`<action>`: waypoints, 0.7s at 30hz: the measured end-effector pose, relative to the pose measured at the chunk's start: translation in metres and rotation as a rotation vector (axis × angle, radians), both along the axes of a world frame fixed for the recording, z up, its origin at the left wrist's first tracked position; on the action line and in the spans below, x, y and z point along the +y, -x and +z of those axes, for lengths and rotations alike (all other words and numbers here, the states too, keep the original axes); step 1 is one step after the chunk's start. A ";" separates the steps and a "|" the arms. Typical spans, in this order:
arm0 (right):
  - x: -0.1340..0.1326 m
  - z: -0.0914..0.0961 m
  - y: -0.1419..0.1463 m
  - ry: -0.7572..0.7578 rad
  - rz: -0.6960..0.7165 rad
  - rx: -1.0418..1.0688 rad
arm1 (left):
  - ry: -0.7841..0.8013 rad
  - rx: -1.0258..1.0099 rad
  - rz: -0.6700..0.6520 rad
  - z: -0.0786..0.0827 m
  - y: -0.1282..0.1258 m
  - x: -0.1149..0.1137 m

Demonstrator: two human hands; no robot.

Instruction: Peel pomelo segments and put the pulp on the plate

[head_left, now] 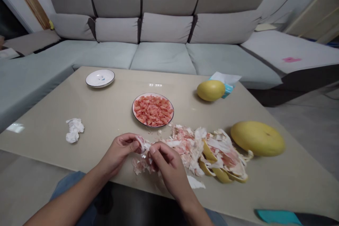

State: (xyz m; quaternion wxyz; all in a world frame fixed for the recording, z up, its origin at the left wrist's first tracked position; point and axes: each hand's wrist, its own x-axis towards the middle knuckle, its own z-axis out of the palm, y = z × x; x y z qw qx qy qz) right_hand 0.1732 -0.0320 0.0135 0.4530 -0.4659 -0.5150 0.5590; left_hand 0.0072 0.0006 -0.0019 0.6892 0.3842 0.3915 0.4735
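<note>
Hands close together: the left hand [119, 152] and right hand [169, 167] are narrowly closed, a pink pomelo segment [140, 144] being pinched between them, its skin apparently part-torn, above a beige tabletop [53, 113]. A heap of pith and yellow rind [190, 152] is seen just beside the right hand; a plate of pink pulp [169, 120] lies beyond. A yellow pomelo [256, 137] and a smaller pomelo [210, 90] rest to the right.

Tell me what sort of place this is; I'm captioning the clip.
It looks like a home living room: a large grey sectional sofa stands behind a beige coffee table, and a tissue box sits on the table.
</note>
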 end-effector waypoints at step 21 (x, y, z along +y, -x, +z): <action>0.005 -0.012 -0.007 -0.340 0.053 -0.786 | 0.238 -0.241 -0.014 0.008 0.007 0.005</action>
